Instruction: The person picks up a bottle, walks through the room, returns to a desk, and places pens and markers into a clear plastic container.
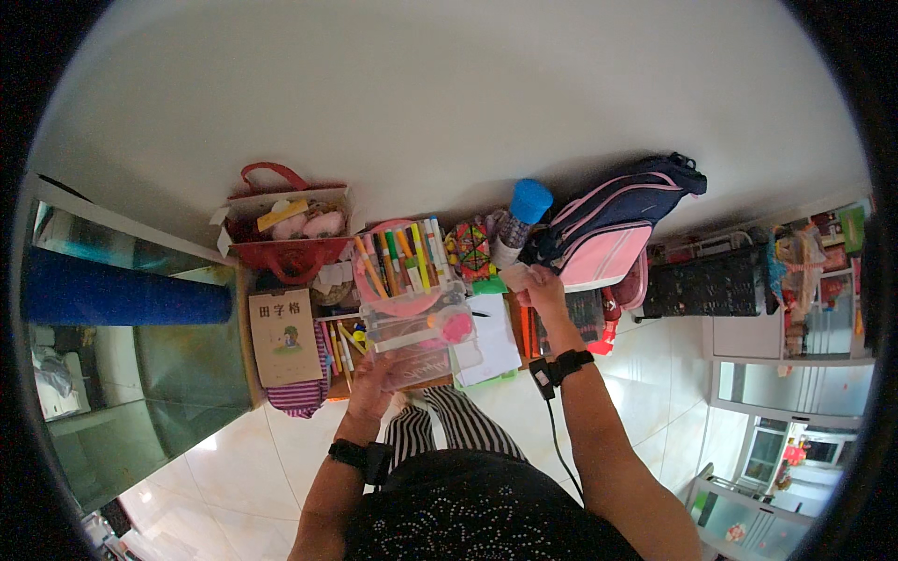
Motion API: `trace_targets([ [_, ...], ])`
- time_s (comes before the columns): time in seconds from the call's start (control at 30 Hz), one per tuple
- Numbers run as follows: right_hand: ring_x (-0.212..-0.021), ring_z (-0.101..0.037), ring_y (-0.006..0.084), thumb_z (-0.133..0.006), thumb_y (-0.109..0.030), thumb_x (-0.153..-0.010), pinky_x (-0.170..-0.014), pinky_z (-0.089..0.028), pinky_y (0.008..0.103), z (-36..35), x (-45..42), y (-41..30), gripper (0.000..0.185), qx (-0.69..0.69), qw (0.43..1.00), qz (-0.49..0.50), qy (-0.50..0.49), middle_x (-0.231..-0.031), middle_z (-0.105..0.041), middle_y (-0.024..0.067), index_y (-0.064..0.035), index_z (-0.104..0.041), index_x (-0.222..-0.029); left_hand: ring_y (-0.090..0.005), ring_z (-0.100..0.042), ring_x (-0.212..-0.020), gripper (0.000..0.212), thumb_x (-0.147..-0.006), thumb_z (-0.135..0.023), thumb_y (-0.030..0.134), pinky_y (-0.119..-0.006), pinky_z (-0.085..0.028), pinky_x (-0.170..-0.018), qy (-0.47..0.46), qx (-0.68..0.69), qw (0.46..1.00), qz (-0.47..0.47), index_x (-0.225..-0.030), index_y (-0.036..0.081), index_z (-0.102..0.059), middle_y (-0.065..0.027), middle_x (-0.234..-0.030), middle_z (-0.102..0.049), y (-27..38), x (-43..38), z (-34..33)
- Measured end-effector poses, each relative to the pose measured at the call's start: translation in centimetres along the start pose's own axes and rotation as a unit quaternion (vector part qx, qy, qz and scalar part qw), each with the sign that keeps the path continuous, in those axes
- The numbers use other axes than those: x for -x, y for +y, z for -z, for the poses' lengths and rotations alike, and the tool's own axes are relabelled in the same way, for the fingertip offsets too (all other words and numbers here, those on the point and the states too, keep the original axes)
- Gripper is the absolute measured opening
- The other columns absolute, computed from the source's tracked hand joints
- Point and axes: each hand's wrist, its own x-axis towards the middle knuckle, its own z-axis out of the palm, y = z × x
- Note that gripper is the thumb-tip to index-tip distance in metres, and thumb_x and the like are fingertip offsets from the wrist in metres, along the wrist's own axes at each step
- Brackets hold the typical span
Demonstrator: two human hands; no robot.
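My left hand [370, 391] grips the near edge of a clear plastic case [414, 366] with white lettering on it. A pink round item [455, 327] shows in or through the case. Out to the right, my right hand [546, 293] pinches a small whitish, translucent piece [517, 276], too blurred to name. Beyond the case, several markers [403, 259] lie side by side over a pink round container [365, 277]. White paper sheets [494, 333] rest between my hands, partly covered by the case. Under them a green edge [491, 382] shows.
At the left are a red gift bag [284, 256], an exercise book [286, 340] and a purple striped pouch [295, 400]. A blue-capped bottle [530, 203] and a navy-and-pink backpack [617, 224] stand against the wall [435, 105]. A black basket [708, 284] sits farther right.
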Motion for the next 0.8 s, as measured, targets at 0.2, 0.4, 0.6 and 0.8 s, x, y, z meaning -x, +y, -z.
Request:
trace_targets([
  [0.2,-0.047,-0.056,0.0142,-0.065,-0.029,-0.085,-0.044,-0.049,0.0271,-1.8,-3.3,-1.5,0.036,-0.036,0.998,0.024,-0.048,-0.066,-0.059,0.0065,-0.0018,-0.058,-0.107,-0.0277,-0.058,-0.104,0.033,-0.092,-0.05,0.004,-0.041,-0.053,-0.085,0.022,-0.063,0.998,0.021,-0.125,0.005,-0.047,-0.0131,-0.117,-0.057,-1.1,-1.8,2.8],
  [0.4,-0.052,-0.055,0.0143,-0.064,-0.027,-0.085,-0.047,-0.048,0.0277,0.0,-0.2,-8.0,0.025,-0.265,0.928,-0.259,-0.042,-0.068,-0.057,0.0041,-0.0057,-0.058,-0.095,-0.0304,-0.06,-0.101,0.027,-0.09,-0.055,0.007,-0.041,-0.054,-0.082,0.012,-0.054,0.998,0.029,-0.117,0.005,-0.054,-0.0156,-0.112,-0.06,-1.7,-2.7,2.7],
  [0.6,-0.058,-0.056,0.0148,-0.063,-0.025,-0.084,-0.052,-0.051,0.0317,0.2,1.1,-7.9,0.02,-0.365,0.889,-0.276,-0.033,-0.071,-0.057,0.0049,-0.0069,-0.058,-0.09,-0.0325,-0.058,-0.105,0.029,-0.09,-0.057,0.01,-0.043,-0.053,-0.084,0.042,-0.049,0.998,0.017,-0.118,0.006,-0.054,-0.0166,-0.114,-0.059,-2.0,-2.3,2.7],
  [0.8,-0.06,-0.057,0.0155,-0.063,-0.028,-0.084,-0.056,-0.053,0.0337,-0.3,1.4,-6.0,0.023,-0.378,0.883,-0.277,-0.028,-0.073,-0.059,0.0056,-0.0075,-0.058,-0.093,-0.0312,-0.057,-0.106,0.03,-0.09,-0.057,0.01,-0.042,-0.053,-0.085,0.03,0.002,0.999,0.017,-0.12,0.007,-0.051,-0.0134,-0.117,-0.057,-2.5,-2.1,3.5],
])
